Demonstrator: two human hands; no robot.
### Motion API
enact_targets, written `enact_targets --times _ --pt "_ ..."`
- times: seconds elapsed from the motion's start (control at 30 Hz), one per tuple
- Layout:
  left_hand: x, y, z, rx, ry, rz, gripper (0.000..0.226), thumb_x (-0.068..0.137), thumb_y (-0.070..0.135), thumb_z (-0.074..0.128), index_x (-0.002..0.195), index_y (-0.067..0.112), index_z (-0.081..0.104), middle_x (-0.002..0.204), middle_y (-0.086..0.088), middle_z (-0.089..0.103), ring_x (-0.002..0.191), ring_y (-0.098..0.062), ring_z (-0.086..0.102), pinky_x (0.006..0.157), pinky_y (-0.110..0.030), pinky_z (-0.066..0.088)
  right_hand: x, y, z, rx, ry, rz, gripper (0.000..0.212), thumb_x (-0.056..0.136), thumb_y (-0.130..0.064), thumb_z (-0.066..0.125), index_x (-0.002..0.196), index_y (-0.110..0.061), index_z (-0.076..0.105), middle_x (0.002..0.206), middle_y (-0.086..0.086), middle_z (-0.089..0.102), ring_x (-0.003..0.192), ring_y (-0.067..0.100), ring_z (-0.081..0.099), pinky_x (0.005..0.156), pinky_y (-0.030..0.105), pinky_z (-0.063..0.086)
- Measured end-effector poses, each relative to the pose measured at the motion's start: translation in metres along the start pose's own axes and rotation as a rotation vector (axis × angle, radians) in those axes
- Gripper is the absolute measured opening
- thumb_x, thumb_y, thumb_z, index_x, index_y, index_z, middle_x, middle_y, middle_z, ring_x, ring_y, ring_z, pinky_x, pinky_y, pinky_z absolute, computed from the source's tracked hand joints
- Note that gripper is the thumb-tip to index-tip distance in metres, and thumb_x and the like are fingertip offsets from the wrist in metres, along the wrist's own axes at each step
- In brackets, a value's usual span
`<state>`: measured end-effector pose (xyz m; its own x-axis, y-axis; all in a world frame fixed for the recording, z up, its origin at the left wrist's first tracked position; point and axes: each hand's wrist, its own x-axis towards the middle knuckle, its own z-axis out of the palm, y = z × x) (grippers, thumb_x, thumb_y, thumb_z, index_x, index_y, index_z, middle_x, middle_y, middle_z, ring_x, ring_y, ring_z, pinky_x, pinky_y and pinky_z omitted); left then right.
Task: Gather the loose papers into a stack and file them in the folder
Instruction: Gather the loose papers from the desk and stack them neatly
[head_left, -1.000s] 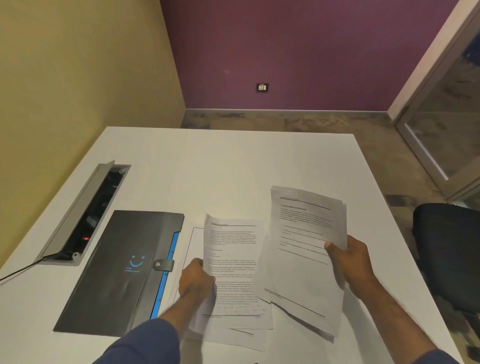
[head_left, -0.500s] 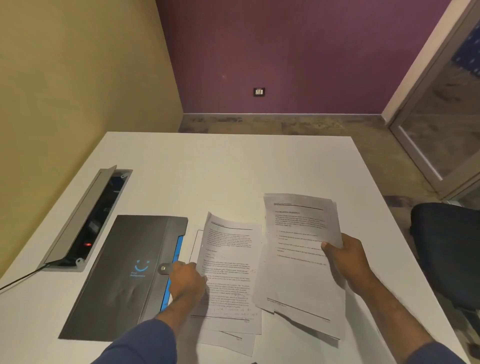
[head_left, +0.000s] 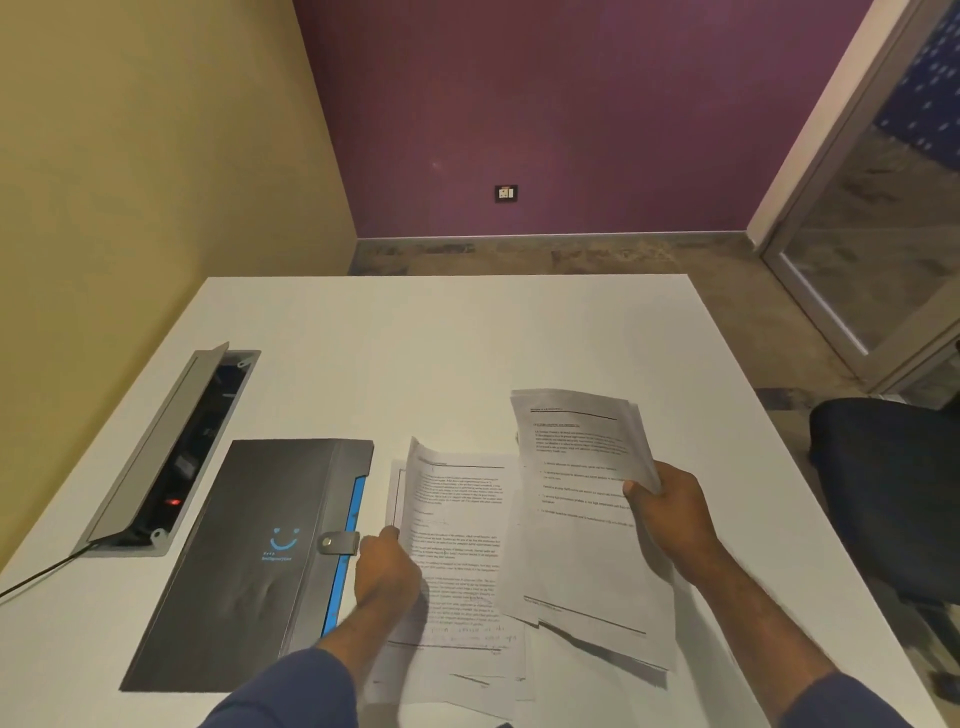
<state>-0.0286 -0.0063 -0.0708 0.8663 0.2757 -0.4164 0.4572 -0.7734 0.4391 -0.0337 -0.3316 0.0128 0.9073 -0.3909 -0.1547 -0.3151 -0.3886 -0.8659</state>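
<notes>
- Since approx. half a sec ago, left hand is seen shifted slightly further left along the edge of the sheets on the table, now just beside the folder's snap tab; right hand's bundle is seen lifted a touch higher. Camera tilt is also changed, so part of the shift may be apparent only.
- Right hand grip: closed on the held bundle at its right edge, thumb on top, fingers beneath; bundle is carried tilted above the table, its lower corners overhanging the lying sheets.
- Left hand grip: narrow pinch on the left edge of the top lying sheet; far left corner of that sheet is curled up. Exact finger contact under the paper cannot be told.
- Remaining lying sheets are fanned out beneath, between folder and held bundle, near the front edge of the table.
- Folder is lying shut, flat, left of the papers, tab fastened by the look of it.
- Handling, as judged: paper is light, thin, floppy; sheets slip over one another and sag if held at one corner. Hold is best taken mid-edge, w/ thumb above and fingers below.
- Risk judged: creasing of curled corner; loose sheets sliding out of the bundle.
</notes>
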Motion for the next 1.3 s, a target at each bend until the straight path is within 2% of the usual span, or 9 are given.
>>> enact_targets --times 0.2,0.33,0.43,0.63,0.77,0.83,0.97,1.1,1.3 --pt "0.001 0.015 -0.041 -0.132 0.205 0.258 0.021 0.094 0.002 0.046 0.099 0.013 0.062 0.075 0.006 0.059 0.064 -0.008 0.056 0.048 -0.021 0.037 0.001 0.003 -0.007 -0.022 0.04 -0.004 0.021 0.088 -0.006 0.061 0.108 -0.006 0.069 0.09 0.004 0.069 0.08 0.022 0.064 0.07 0.027 0.045" --pt "-0.004 0.032 -0.081 -0.196 0.33 0.498 0.036 0.091 -0.002 0.05 0.113 0.024 0.064 0.102 0.006 0.071 0.087 -0.015 0.064 0.076 -0.027 0.047 0.001 0.004 -0.007 -0.005 0.058 0.011 0.018 0.087 -0.004 0.06 0.103 -0.005 0.069 0.083 0.001 0.068 0.071 0.014 0.062 0.061 0.024 0.044" --pt "-0.007 0.047 -0.108 -0.264 0.367 0.616 0.046 0.094 0.001 0.055 0.129 0.031 0.052 0.111 0.006 0.066 0.088 -0.011 0.064 0.078 -0.026 0.055 0.0 0.002 -0.006 0.023 0.068 0.024 0.017 0.087 -0.004 0.06 0.101 -0.005 0.069 0.081 0.001 0.066 0.069 0.014 0.06 0.059 0.022 0.043" --pt "-0.027 0.075 -0.151 -0.723 0.12 0.711 0.078 0.091 0.029 0.065 0.148 0.051 0.017 0.119 0.049 0.048 0.115 0.017 0.054 0.078 -0.01 0.052 0.0 -0.01 -0.003 0.093 0.072 0.02 0.022 0.086 -0.003 0.061 0.107 -0.007 0.068 0.091 0.005 0.069 0.076 0.016 0.064 0.063 0.022 0.047" --pt "-0.032 0.084 -0.164 -0.822 -0.002 0.77 0.062 0.094 0.021 0.064 0.145 0.04 0.036 0.135 0.011 0.059 0.122 -0.015 0.061 0.088 -0.031 0.058 0.0 -0.019 -0.002 0.221 0.069 0.068 0.022 0.085 -0.001 0.061 0.104 -0.01 0.068 0.09 0.005 0.07 0.08 0.018 0.066 0.064 0.024 0.049" --pt "-0.032 0.088 -0.162 -0.887 -0.099 0.749 0.046 0.093 0.015 0.064 0.135 0.029 0.052 0.127 0.003 0.068 0.116 -0.018 0.066 0.086 -0.027 0.059 0.0 -0.023 -0.002 0.291 0.055 0.11 0.028 0.086 -0.002 0.063 0.114 -0.005 0.065 0.098 0.011 0.069 0.088 0.028 0.065 0.075 0.031 0.051" --pt "-0.027 0.095 -0.14 -0.924 -0.153 0.517 0.033 0.09 0.01 0.069 0.122 0.016 0.062 0.114 -0.004 0.074 0.105 -0.023 0.071 0.085 -0.034 0.059 -0.006 -0.042 -0.002 0.458 -0.073 0.125 0.032 0.086 -0.005 0.069 0.117 -0.006 0.066 0.103 0.007 0.072 0.078 0.013 0.07 0.066 0.024 0.056" --pt "-0.026 0.101 -0.111 -0.86 -0.187 0.33 0.028 0.074 0.015 0.071 0.102 0.019 0.066 0.095 0.005 0.079 0.088 -0.015 0.075 0.067 -0.024 0.06 -0.013 -0.064 -0.005 0.614 -0.246 0.105 0.031 0.083 -0.005 0.071 0.113 -0.012 0.07 0.108 0.009 0.075 0.099 0.026 0.072 0.084 0.039 0.059" --pt "-0.023 0.098 -0.093 -0.838 -0.289 0.317 0.048 0.075 0.023 0.079 0.121 0.02 0.064 0.117 -0.001 0.074 0.108 -0.024 0.07 0.097 -0.047 0.054 -0.016 -0.075 -0.011 0.731 -0.349 0.21 0.031 0.083 0.003 0.06 0.098 -0.017 0.077 0.101 0.012 0.076 0.091 0.034 0.073 0.07 0.043 0.061"
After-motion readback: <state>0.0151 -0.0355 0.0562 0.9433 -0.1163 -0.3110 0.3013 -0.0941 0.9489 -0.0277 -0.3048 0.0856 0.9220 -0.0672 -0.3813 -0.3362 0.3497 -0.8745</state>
